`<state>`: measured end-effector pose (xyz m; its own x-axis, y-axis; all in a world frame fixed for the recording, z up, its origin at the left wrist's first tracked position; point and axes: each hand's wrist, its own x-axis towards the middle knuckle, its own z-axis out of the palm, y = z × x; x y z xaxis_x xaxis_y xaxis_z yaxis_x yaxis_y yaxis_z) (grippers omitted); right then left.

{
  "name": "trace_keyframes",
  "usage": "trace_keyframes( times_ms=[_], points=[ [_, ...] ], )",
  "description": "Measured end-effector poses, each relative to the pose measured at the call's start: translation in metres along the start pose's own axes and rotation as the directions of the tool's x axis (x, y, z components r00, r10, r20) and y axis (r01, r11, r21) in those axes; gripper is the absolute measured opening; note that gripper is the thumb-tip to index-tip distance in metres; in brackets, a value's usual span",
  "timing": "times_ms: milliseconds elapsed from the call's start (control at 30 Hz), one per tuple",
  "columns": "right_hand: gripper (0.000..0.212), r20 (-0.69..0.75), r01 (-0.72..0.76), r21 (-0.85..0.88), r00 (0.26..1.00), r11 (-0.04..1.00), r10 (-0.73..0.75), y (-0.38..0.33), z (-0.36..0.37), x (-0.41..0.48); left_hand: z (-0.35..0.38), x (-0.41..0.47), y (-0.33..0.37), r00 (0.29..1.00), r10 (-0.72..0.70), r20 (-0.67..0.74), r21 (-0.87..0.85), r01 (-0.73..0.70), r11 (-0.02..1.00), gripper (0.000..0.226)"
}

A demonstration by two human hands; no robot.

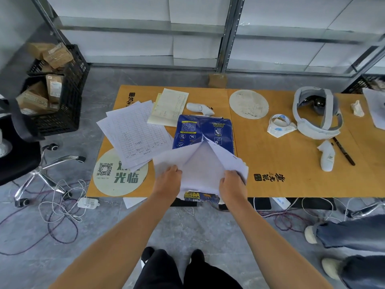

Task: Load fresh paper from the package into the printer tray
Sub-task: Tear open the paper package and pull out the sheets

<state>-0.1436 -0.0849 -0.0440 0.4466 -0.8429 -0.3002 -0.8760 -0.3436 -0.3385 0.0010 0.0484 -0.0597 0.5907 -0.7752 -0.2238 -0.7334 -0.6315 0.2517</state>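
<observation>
A blue paper package (191, 130) lies on the low orange table (281, 163), its wrapper torn open at the near end. The white inside flaps of the wrapper (220, 155) are spread apart, showing the white paper stack (200, 170). My left hand (168, 180) grips the left flap at the near edge. My right hand (232, 182) grips the right flap. The package's near end with its yellow label (192, 195) hangs at the table's front edge. No printer is in view.
Printed forms (133, 132) and a yellowish notepad (168, 107) lie left of the package. A headset (316, 113), two white controllers (200, 108), tape (279, 122) and a pen (343, 151) lie to the right. A black chair (18, 155), crates, floor cables and another person's legs (354, 236) surround the table.
</observation>
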Motion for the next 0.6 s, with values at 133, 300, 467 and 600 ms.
trace_keyframes(
  times_ms=[133,300,467,600],
  points=[
    [0.028,0.070,-0.031,-0.155,0.997,0.987,0.042,0.013,-0.003,0.001,-0.004,-0.003,0.000,0.990,-0.108,0.086,-0.020,0.111,0.994,0.027],
    [0.030,0.188,-0.106,-0.159,0.973,0.982,0.136,0.014,-0.002,0.002,-0.002,-0.013,0.010,0.967,-0.207,0.146,-0.065,0.218,0.974,0.024],
    [0.018,0.215,-0.221,0.069,0.956,0.973,0.201,0.017,0.003,0.009,0.001,-0.022,0.019,0.928,-0.334,0.164,-0.280,0.369,0.886,0.026],
    [0.011,0.192,-0.281,0.192,0.950,0.940,0.244,0.017,-0.001,0.013,-0.002,-0.022,0.022,0.841,-0.512,0.177,-0.562,0.513,0.649,0.029]
  ],
)
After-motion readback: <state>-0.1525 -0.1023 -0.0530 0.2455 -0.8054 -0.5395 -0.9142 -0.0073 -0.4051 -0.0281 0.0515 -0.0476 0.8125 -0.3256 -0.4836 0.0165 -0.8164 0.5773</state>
